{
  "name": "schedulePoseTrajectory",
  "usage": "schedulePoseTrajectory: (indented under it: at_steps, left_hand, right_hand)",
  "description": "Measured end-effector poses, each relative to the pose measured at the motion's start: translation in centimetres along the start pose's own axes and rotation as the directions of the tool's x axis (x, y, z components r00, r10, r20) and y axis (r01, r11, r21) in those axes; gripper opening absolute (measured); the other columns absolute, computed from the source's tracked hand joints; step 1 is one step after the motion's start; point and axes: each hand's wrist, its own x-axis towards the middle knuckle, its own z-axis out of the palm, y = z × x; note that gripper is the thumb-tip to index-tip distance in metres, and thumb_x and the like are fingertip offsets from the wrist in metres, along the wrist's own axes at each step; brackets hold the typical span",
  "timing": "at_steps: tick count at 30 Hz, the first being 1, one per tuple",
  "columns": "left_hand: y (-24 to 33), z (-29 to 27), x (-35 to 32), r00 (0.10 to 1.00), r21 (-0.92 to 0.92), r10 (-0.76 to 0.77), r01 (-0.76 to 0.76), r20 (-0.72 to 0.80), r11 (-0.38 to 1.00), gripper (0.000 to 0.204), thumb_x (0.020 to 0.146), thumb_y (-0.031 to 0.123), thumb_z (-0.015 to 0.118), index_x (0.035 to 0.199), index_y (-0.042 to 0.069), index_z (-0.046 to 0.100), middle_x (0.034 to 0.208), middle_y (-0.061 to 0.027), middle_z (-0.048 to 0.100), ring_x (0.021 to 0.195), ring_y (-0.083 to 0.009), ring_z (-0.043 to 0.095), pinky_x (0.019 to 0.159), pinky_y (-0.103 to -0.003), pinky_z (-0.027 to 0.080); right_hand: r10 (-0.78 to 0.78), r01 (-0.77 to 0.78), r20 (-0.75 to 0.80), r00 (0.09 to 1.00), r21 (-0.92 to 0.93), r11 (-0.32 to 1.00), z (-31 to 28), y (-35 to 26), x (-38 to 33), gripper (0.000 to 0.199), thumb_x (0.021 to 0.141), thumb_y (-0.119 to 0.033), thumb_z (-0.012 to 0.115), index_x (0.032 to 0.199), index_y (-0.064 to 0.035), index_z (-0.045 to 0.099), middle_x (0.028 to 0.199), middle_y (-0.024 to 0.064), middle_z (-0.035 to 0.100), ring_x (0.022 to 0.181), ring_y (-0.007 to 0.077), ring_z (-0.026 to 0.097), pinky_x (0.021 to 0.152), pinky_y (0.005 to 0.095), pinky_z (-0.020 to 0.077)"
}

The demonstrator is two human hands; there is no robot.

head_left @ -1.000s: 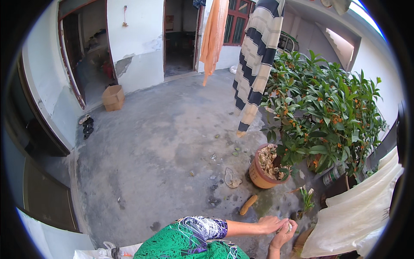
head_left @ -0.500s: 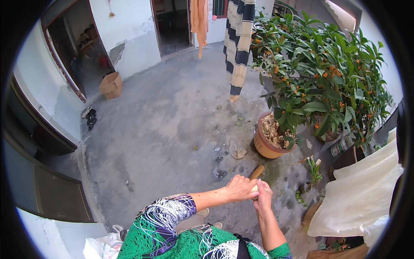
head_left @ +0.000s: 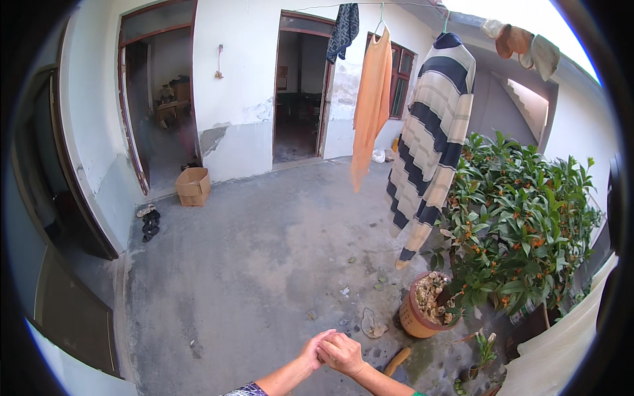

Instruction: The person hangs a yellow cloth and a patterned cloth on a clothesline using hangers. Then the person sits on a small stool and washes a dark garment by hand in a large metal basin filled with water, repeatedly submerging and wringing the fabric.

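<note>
My left hand [head_left: 313, 348] and my right hand [head_left: 342, 354] are closed together, low in the picture, in front of me. The right fingers fold over the left ones. What they hold, if anything, is hidden between the palms. Past my right forearm, a long rounded brown thing [head_left: 397, 362] lies on the concrete floor; its kind is unclear. A flattened pale scrap [head_left: 374, 323] lies just beyond my hands.
To the right stands a plant pot [head_left: 417, 318] beside a leafy shrub [head_left: 522, 224] with orange flowers. A striped garment [head_left: 432, 132] and an orange one [head_left: 372, 99] hang ahead. A cardboard box [head_left: 193, 187] and dark shoes [head_left: 150, 224] sit along the left wall.
The view has tilted up, showing more wall and hanging clothes. My hands are now left of the brown thing on the floor. A pale thing that showed between them is hidden now.
</note>
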Motion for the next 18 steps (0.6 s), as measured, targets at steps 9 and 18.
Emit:
schedulePoseTrajectory:
  at_steps: [9, 18]
  left_hand:
    - [15.1, -2.3, 1.1, 0.374, 0.818, 0.924, -0.555, 0.082, 0.152, 0.037, 0.086, 0.007, 0.044, 0.120, 0.006, 0.059, 0.079, -0.0125, 0.063, 0.065, -0.0175, 0.061, 0.059, -0.031, 0.048]
    - [29.8, -1.5, -0.1, 0.211, 0.767, 0.742, -0.267, 0.637, -0.583, 0.040, 0.073, -0.001, 0.052, 0.109, 0.010, 0.064, 0.073, -0.0070, 0.064, 0.060, -0.0242, 0.062, 0.051, -0.033, 0.050]
  right_hand:
    - [0.753, -0.627, 0.151, 0.640, 0.670, 0.398, 15.2, 4.4, 12.1, 0.029, 0.095, -0.020, 0.050, 0.077, 0.0006, 0.057, 0.068, 0.0052, 0.060, 0.067, 0.0116, 0.056, 0.061, 0.0295, 0.0458]
    - [0.302, -0.737, 0.897, 0.324, 0.439, -0.514, 25.4, 10.5, 22.7, 0.031, 0.096, -0.034, 0.043, 0.086, -0.0071, 0.055, 0.075, 0.0041, 0.057, 0.063, 0.0149, 0.057, 0.048, 0.0315, 0.0459]
